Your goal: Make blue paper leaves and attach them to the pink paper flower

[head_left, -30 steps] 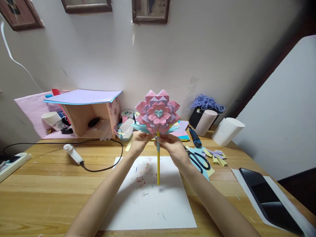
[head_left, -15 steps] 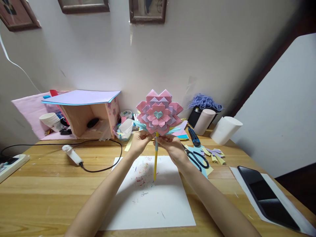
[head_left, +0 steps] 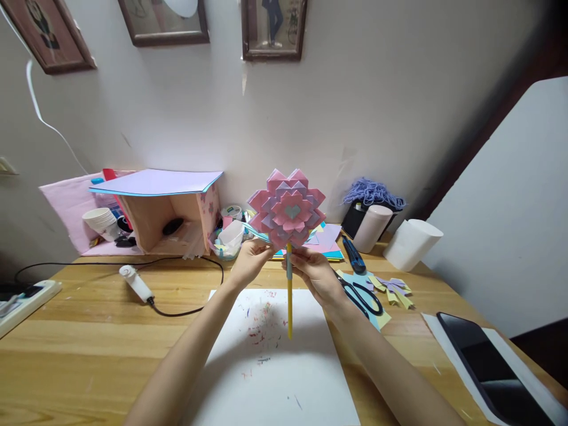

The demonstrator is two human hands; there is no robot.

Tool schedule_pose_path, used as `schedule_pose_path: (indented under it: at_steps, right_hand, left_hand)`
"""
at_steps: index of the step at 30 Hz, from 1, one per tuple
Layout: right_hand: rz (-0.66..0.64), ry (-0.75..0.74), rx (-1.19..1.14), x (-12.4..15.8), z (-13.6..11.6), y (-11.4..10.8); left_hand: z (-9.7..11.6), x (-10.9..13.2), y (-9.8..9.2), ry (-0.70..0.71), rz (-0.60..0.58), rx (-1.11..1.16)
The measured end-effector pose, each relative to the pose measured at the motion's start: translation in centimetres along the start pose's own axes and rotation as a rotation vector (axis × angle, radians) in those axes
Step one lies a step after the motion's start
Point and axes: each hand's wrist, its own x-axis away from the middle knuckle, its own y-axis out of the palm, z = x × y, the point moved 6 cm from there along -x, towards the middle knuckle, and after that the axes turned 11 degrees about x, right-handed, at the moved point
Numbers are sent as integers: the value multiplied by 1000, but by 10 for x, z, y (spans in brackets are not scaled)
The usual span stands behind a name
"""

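A layered pink and lilac paper flower [head_left: 306, 216] with a pale blue heart at its centre stands upright above the desk. Its yellow stem [head_left: 290, 307] hangs straight down, wrapped in light blue near the top. My right hand [head_left: 313, 272] is closed, fingers pinching beside the stem just under the petals. On the other side, my left hand [head_left: 254, 260] is closed at the flower's lower left edge, its fingertips partly behind the petals. Light blue strips [head_left: 256, 232] stick out behind the bloom. Below lies a white sheet [head_left: 310, 367] with coloured marks.
To the right are black-handled scissors [head_left: 361, 299], a utility knife [head_left: 354, 255], paper scraps [head_left: 393, 290], white rolls [head_left: 412, 244] and a dark phone [head_left: 492, 367]. A cardboard box [head_left: 173, 207] stands at back left, with a white corded device [head_left: 135, 284] before it.
My view has shifted slightly up and left. The flower has turned a little, its stem now more vertical, and the light blue strip on its right side shows less. Both hands keep their places on it.
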Motion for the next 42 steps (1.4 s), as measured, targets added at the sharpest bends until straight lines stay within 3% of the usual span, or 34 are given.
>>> schedule_pose_path:
  at_steps: [8,14,18,24,31,36,42]
  right_hand:
    - [28,61,-28,0,7,0]
    - [45,72,-78,-1,9,-1]
    - [50,73,-101,-2,11,-1]
    - [41,71,-113,-2,13,0]
    - [45,88,-91,-1,13,2]
    - [65,74,-53,1,12,2]
    - [81,55,-22,3,9,3]
  left_hand:
    - [16,3,-2,221,68,-272]
    - [24,12,1,400,249,-323]
    - [1,12,0,264,326,-97]
    - [-15,7,4,86,285,201]
    - [-22,1,2,8,143,284]
    - [-36,1,0,-96,114,341]
    - [-30,2,-6,-147,127,236]
